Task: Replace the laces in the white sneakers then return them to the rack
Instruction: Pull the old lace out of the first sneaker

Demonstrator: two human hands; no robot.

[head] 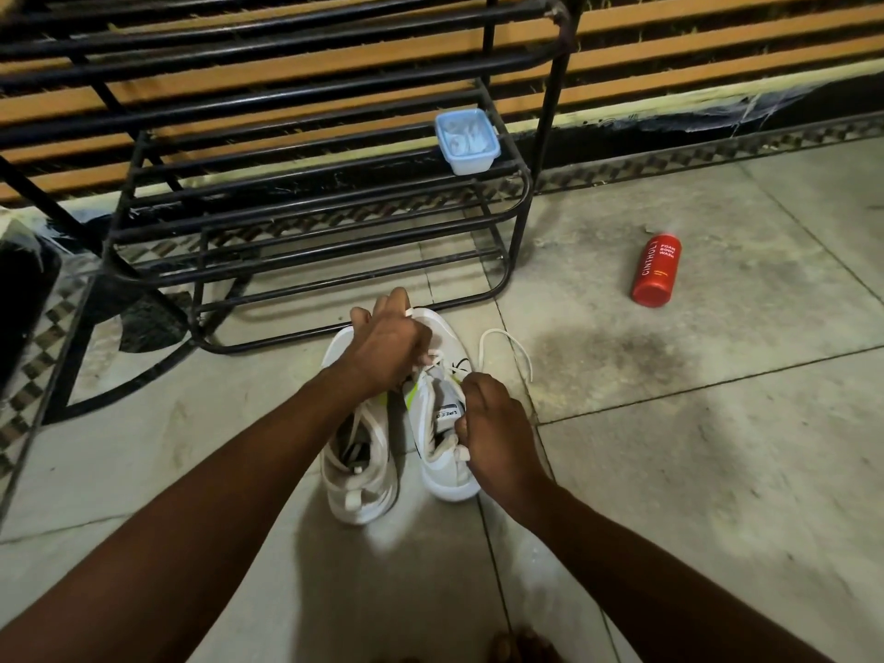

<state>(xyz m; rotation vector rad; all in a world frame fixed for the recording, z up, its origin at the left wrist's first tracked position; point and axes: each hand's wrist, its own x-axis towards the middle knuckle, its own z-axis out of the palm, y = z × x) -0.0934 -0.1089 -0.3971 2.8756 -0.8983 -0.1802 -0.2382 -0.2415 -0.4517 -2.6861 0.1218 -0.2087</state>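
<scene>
White sneakers (pixel 363 476) sit on smooth tiles (pixel 717 471) — hands (pixel 390 339) pinch flat, looping lace (pixel 508 341).

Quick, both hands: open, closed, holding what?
Left hand: fingers curled, pinching the white lace above the sneaker.
Right hand: fingers curled, gripping that sneaker at its collar.

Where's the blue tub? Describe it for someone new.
Find the low black metal shoe rack. At the right end of its top shelf sits a small pale-blue plastic tub. Unlike the red bottle lying on the floor, it is rectangular and raised.
</scene>
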